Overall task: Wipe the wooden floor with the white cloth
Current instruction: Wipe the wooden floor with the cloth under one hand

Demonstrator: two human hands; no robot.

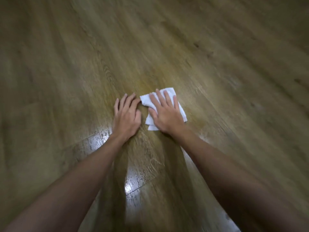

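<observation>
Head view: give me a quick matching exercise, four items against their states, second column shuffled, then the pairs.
Column 1:
1. left hand
2. right hand
3. white cloth
4. wooden floor

Column 2:
A. folded, lying flat on the boards
B. pressing flat on the cloth, fingers spread
C. glossy reflections near the forearms
D. resting on bare boards beside the cloth

Pairs: 1-D, 2-B, 3-A, 4-C

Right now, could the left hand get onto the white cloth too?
Probably yes: the left hand rests on the wooden floor right beside the white cloth, which the right hand presses flat; nothing lies between.
</observation>
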